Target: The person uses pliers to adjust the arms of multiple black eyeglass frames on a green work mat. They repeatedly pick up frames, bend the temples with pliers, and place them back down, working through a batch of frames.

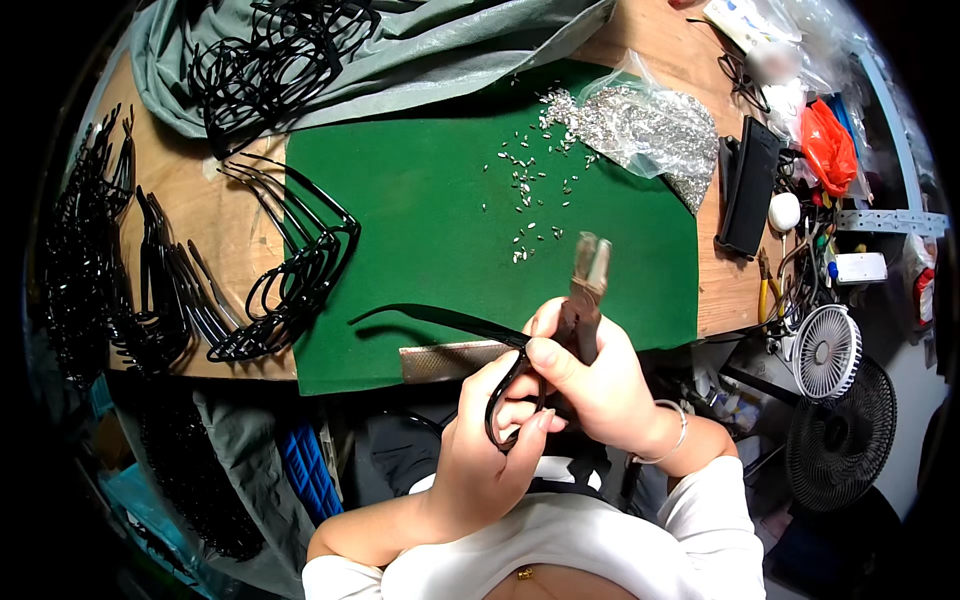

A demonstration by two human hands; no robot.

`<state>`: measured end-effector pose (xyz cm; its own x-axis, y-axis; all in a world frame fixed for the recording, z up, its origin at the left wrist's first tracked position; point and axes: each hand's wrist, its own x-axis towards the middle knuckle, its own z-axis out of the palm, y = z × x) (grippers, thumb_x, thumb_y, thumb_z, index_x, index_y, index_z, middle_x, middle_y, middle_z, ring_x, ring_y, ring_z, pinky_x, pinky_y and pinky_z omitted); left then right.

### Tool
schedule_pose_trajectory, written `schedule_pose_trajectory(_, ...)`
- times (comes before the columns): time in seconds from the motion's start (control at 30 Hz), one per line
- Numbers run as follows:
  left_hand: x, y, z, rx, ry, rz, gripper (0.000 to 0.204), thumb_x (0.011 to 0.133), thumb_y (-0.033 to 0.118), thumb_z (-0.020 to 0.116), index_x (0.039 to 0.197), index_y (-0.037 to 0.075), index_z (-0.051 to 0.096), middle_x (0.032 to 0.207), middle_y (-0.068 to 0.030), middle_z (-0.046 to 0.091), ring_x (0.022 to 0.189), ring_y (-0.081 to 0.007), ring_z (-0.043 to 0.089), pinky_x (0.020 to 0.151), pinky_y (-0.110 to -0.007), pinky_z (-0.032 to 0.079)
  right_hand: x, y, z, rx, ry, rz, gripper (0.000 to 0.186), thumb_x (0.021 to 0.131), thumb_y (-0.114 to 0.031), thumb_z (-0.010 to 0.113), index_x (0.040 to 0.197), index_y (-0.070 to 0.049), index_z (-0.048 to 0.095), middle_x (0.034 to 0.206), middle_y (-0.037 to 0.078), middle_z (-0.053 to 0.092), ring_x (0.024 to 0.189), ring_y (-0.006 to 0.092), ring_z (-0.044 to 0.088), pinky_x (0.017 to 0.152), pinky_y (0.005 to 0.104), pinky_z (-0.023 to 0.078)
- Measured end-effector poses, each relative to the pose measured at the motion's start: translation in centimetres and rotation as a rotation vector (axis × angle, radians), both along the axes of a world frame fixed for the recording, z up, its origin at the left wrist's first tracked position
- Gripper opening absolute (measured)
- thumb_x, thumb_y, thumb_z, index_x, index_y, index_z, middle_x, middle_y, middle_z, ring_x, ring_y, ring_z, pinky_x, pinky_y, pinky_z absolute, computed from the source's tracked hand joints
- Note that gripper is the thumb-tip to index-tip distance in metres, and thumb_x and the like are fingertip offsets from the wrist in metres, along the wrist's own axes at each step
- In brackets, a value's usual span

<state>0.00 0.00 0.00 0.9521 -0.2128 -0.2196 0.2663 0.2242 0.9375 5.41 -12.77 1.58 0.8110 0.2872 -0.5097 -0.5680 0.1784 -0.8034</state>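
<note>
Eyeglass frame [470, 325], glossy black with a slender, hooked temple [430, 314], gripped by left hand [478, 450]; right hand [610, 392] grips pliers [587, 285].

Ahead-left of the left hand [470, 455], past the black frame [470, 325] it holds, the green mat [410, 210] leaves an open path. Farther ahead of the right hand [607, 388], scattered silvery pieces [526, 187] and a plastic bag [650, 130] obstruct; stacked frames [322, 252] stand well left of both.
</note>
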Motion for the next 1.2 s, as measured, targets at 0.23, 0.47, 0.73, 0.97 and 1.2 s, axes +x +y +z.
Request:
schedule_pose_trajectory(0.23,0.5,1.9,2.0,-0.367,0.251,-0.130,0.052,0.080,-0.010,0.045,0.126,0.000,0.020,0.105,-0.0169,0.050,0.081,-0.0161,0.059,0.073,-0.026,0.048,1.1,-0.9,1.4,0.264,0.199,0.139,0.020,0.085,-0.023,0.055,0.085,-0.006,0.046,0.064,-0.003,0.045,0.056,0.0032,0.042,0.050,0.0177,0.035)
schedule_pose_trajectory(0.47,0.8,4.8,3.9,-0.438,0.360,-0.244,0.056,0.080,-0.014,0.043,0.127,0.006,0.022,0.106,-0.0185,0.051,0.082,-0.0178,0.059,0.073,-0.027,0.048,1.9,-3.8,2.5,-0.133,-0.150,0.591,0.020,0.083,-0.021,0.057,0.089,-0.002,0.051,0.079,0.003,0.052,0.076,0.0103,0.050,0.069,0.0252,0.041)
schedule_pose_trajectory(0.73,1.0,5.5,4.4,-0.442,0.445,-0.295,0.042,0.080,-0.012,0.044,0.120,-0.003,0.034,0.105,-0.0163,0.053,0.080,-0.0182,0.060,0.072,-0.026,0.047,2.9,-4.1,4.8,-0.243,-0.132,1.052,0.044,0.088,-0.037,0.045,0.100,0.006,0.048,0.065,0.010,0.054,0.058,0.0178,0.053,0.054,0.0307,0.043)
schedule_pose_trajectory(0.97,0.2,5.1,4.3,-0.437,0.478,-0.263,0.043,0.080,-0.012,0.044,0.120,-0.002,0.034,0.104,-0.0153,0.053,0.080,-0.0173,0.060,0.071,-0.025,0.047,3.3,-2.9,5.5,-0.445,-0.272,1.116,0.041,0.085,-0.033,0.049,0.090,0.008,0.051,0.061,0.019,0.054,0.058,0.0305,0.056,0.055,0.0366,0.044)
schedule_pose_trajectory(1.2,0.4,4.5,4.0,-0.441,0.403,-0.252,0.046,0.080,-0.011,0.044,0.123,0.000,0.032,0.107,-0.0164,0.051,0.079,-0.0172,0.060,0.070,-0.025,0.047,3.3,-3.4,5.5,-0.588,-0.417,1.036,0.039,0.082,-0.032,0.054,0.086,0.007,0.054,0.057,0.020,0.054,0.054,0.0364,0.056,0.055,0.0374,0.046)
